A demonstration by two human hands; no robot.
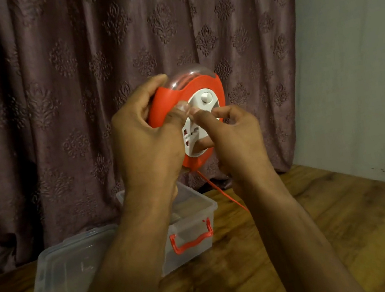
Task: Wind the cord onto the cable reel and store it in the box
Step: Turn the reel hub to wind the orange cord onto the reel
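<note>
the left hand [144,138] grips the red handle side of the cable reel [188,121], fingers curled round the rim and thumb pressed on the front, holding it up in the air in front of the curtain [70,64]. the right hand [233,136] has its fingers bent in at the white centre disc of the reel, near the small knob [206,97]; whether it actually pinches a crank or only touches the disc i cannot tell. the red cord [222,192] hangs out of the bottom of the reel and runs down toward the wooden table [327,225], passing behind the right forearm, so some of it is not yet wound in. this looks like the winding step, in progress. the next move calls for turning the centre disc steadily while the left hand keeps the reel from twisting, so the cord feeds in without kinks. the clear box [187,213] with the red handle stands open on the table below the hands, its lid [62,269] lying just beside it on the left, ready for the reel.
</note>
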